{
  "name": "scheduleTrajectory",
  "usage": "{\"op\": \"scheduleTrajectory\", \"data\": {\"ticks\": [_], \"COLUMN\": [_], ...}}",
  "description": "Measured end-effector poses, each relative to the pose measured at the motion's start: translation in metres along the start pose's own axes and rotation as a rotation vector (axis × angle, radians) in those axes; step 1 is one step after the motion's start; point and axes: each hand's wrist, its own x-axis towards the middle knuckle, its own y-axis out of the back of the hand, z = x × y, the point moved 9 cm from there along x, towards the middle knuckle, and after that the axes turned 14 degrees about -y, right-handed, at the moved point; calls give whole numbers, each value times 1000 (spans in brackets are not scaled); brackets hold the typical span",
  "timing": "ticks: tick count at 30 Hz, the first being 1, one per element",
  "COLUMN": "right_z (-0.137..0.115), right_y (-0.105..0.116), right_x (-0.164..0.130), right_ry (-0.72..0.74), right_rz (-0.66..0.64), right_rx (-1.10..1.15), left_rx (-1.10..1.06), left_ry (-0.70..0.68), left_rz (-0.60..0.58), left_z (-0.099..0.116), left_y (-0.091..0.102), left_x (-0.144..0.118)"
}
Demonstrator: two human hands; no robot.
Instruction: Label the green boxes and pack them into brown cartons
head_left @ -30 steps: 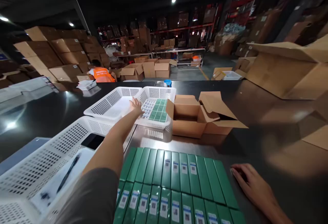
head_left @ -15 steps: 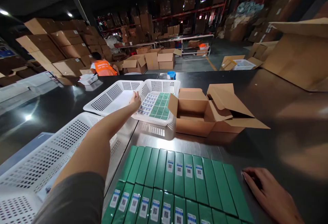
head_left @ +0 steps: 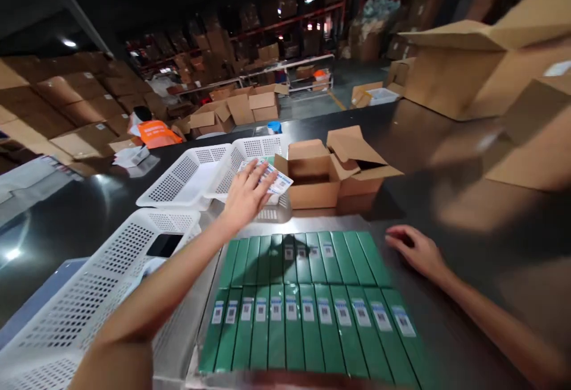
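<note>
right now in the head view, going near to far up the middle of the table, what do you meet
green boxes → left hand holding a label sheet → open cardboard box → blue-capped container

Print on the label sheet (head_left: 273, 177) and green boxes (head_left: 307, 301) is too blurred to read.

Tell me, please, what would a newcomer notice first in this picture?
First, the block of green boxes laid in two tight rows on the dark table, nearest the camera. Just beyond it, the left hand holds a sheet of labels in front of the white baskets, while the right hand rests flat on the table.
</note>
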Motion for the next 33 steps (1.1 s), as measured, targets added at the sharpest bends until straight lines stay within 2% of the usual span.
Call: {"op": "scheduleTrajectory", "data": {"ticks": [2,5,7,9,12,14,16,18,21,26,33], "right_z": [-30,-101,-138,-151,-141,-129,-119,-115,-114,-113,-107], "right_y": [4,-23,-36,-38,-30,-26,-24,-21,-19,-22,-37], "right_x": [-25,-83,-120,-144,-161,-167,-172,-177,-182,-183,-184], "right_ry": [-26,69,80,32,-25,-52,-68,-65,-55,-71,-157], "right_rz": [18,-282,-438,-454,-410,-423,-431,-415,-394,-408,-450], "right_rx": [272,627,839,950,931,851,784,745,715,740,865], "left_rx": [-5,-74,-163,-304,-730,-1154,-1524,-1712,-1766,-1716,-1519], "left_ry": [-44,-56,-31,22,252,490,724,896,977,943,905], "left_rz": [166,293,307,312,383,427,394,359,413,435,470], "left_z": [55,123,155,175,174,167,171,179,183,184,180], "left_y": [24,40,40,38,26,4,-24,-41,-46,-39,-30], "left_x": [-11,-30,-42,-53,-76,-92,-104,-112,-117,-118,-121]}}
